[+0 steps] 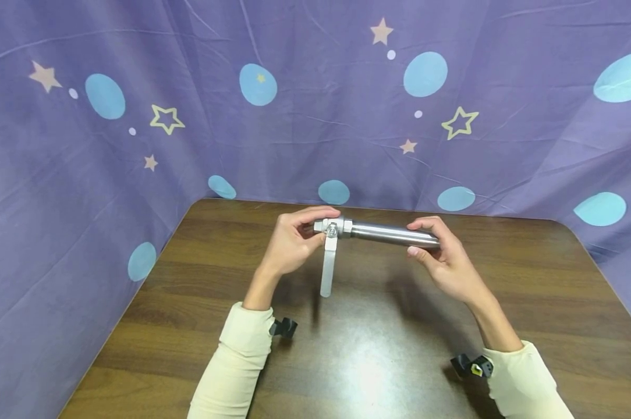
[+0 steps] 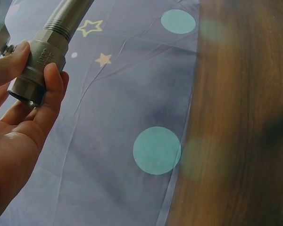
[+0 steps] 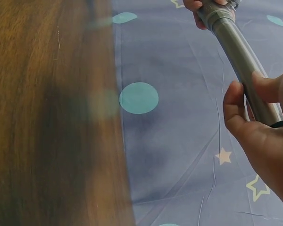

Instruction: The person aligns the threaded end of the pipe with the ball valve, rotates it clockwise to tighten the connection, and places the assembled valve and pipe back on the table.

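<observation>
A silver-grey metal valve (image 1: 336, 226) and a metal tube (image 1: 383, 232), joined end to end, are seen at the centre of the head view, held over the tabletop (image 1: 190, 326). The valve is gripped at left between thumb and fingers of the left hand (image 1: 291, 241); the tube is pinched near its far end, right of centre, by the right hand (image 1: 446, 262).

Valve body: short, stout, dull-finished, with a hexagonal collar at the tube side. Raised markings are seen on the body at the upper left of the left wrist view; they cannot be read with certainty. The outer end is round and open. A flat, pale lever (image 1: 328, 270) is fixed by a nut at the body and hangs toward the bottom of the head view, slightly tilted.

Tube: straight, smooth, cylindrical, with a bright streak of reflected light along its length. Threads (image 2: 59, 27) are exposed next to the collar. The tube is inclined slightly down to the right in the head view. A dark end face is partly seen at the right edge of the right wrist view.
</observation>
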The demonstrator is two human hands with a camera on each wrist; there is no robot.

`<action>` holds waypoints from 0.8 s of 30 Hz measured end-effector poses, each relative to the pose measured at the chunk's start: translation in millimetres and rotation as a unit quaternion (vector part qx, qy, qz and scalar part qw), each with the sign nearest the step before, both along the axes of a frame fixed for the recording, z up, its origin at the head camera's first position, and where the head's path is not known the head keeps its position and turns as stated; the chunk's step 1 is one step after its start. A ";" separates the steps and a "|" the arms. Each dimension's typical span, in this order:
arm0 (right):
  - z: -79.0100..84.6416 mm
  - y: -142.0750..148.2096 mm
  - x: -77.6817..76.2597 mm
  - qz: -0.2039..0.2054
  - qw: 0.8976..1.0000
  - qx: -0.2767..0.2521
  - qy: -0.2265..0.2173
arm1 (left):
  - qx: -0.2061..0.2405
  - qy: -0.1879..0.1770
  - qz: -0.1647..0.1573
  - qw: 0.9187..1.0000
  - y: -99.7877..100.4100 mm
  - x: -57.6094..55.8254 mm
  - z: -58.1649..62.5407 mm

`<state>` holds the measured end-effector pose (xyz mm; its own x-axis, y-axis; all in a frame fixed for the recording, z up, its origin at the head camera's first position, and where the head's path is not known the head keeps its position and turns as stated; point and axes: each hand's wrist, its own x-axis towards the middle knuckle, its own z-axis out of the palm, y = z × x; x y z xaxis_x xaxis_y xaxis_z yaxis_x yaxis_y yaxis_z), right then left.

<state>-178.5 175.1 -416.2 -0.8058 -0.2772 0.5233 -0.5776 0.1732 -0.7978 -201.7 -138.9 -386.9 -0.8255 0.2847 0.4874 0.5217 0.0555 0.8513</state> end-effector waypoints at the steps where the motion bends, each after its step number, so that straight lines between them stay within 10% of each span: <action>1: 0.1 -0.4 -0.2 -0.005 1.000 -0.004 0.004 | 0.000 -0.001 -0.001 1.000 0.2 -0.1 0.0; 24: 2.2 -0.4 -1.6 -0.005 0.999 -0.046 0.011 | -0.011 0.001 -0.006 1.000 -0.1 0.4 -0.1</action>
<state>-180.1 174.7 -414.0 -0.7965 -0.2191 0.5636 -0.5935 0.1050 -0.7980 -201.3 -139.1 -387.0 -0.8204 0.3057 0.4832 0.5250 0.0679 0.8484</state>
